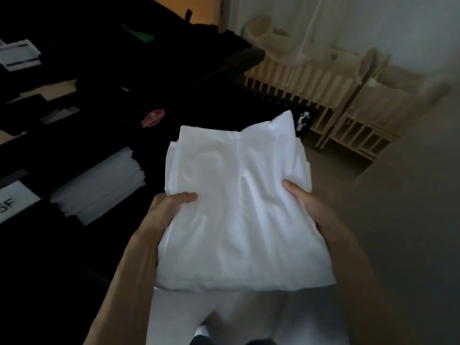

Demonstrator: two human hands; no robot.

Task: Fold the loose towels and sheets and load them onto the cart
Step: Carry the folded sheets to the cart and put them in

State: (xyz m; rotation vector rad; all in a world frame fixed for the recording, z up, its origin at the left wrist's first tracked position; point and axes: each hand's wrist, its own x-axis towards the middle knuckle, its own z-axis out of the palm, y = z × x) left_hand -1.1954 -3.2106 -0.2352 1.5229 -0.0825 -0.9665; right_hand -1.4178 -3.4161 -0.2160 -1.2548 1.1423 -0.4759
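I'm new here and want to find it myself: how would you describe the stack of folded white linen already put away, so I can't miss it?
Look at the dark cart filling the left side. On its lower shelf, left of the folded sheet held in both hands, lies the stack of folded linen. It is the only layered white pile there; the other pale things are flat paper labels.

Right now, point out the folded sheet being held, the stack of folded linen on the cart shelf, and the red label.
folded sheet (239, 207): head view, middle of its top face.
stack of folded linen (99, 188): head view, top layer.
red label (152, 118): head view, its centre.
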